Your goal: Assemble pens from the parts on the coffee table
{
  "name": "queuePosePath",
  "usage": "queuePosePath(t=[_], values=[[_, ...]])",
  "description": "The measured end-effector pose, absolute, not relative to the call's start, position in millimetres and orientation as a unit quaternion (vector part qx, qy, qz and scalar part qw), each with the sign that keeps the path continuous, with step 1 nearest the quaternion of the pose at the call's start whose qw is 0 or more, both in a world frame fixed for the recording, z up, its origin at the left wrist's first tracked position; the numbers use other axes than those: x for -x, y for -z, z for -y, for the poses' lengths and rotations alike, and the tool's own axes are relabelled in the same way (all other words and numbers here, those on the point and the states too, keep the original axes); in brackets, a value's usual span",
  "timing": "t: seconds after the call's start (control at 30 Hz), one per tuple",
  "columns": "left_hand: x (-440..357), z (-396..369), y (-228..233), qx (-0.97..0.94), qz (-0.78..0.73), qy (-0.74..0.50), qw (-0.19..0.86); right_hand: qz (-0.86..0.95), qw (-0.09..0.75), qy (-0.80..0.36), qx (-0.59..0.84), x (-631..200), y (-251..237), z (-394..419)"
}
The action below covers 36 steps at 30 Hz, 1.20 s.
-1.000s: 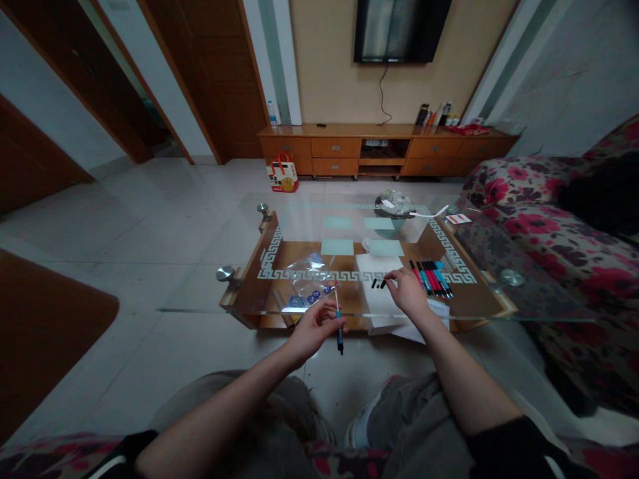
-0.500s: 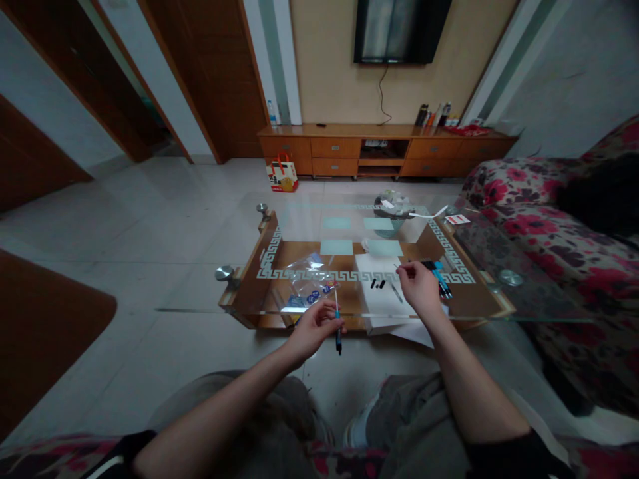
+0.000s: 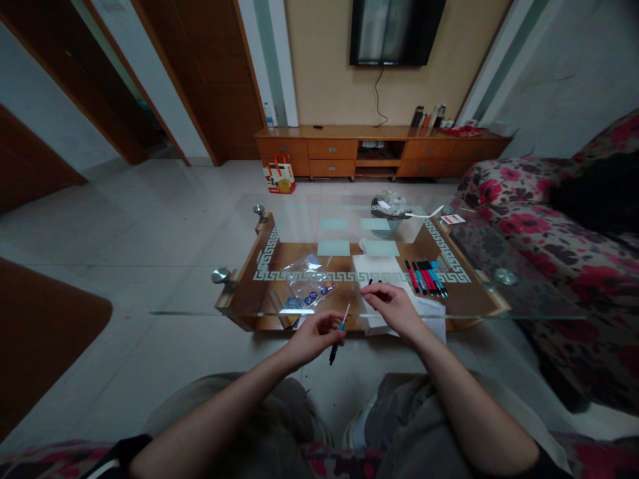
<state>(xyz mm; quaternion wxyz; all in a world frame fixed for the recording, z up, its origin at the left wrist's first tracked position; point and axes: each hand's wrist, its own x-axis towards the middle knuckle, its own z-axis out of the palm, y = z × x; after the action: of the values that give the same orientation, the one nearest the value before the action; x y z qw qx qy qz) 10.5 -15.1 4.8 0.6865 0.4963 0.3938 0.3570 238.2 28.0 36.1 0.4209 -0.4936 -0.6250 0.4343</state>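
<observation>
My left hand [image 3: 314, 336] grips a slim pen [image 3: 338, 330] with a blue middle and black lower end, tilted, just in front of the glass table's near edge [image 3: 224, 313]. My right hand [image 3: 397, 309] hovers close to the pen's upper tip, fingers pinched on a thin pen part too small to make out. A small black cap [image 3: 370, 281] lies on the white paper [image 3: 379, 267] just beyond those fingers. A row of red, blue and black pens [image 3: 425, 277] lies to the right of the paper.
A clear plastic bag [image 3: 307, 285] with blue-labelled items lies left of the paper. A bowl of clutter [image 3: 390, 207] sits at the table's far side. A floral sofa [image 3: 549, 226] stands on the right, a wooden cabinet [image 3: 379, 150] and a gift bag [image 3: 279, 174] beyond.
My right hand has moved from over the paper near the pens leftward and nearer, close to the pen tip. My left hand has tilted the pen from upright to slanted.
</observation>
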Motion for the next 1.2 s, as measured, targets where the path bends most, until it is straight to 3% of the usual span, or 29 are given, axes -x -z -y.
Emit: queuePosePath(t=[0.7,1.2], values=[[-10.7,16.3,-5.3,-0.504,-0.404,-0.34,0.683,0.685,0.39,-0.394,0.473,-231.1,-41.7,-20.4],[-11.4,16.4,-4.2,-0.509,-0.407,-0.334,0.681,0.664,0.372,-0.464,0.454,-225.5,-34.6,-17.1]])
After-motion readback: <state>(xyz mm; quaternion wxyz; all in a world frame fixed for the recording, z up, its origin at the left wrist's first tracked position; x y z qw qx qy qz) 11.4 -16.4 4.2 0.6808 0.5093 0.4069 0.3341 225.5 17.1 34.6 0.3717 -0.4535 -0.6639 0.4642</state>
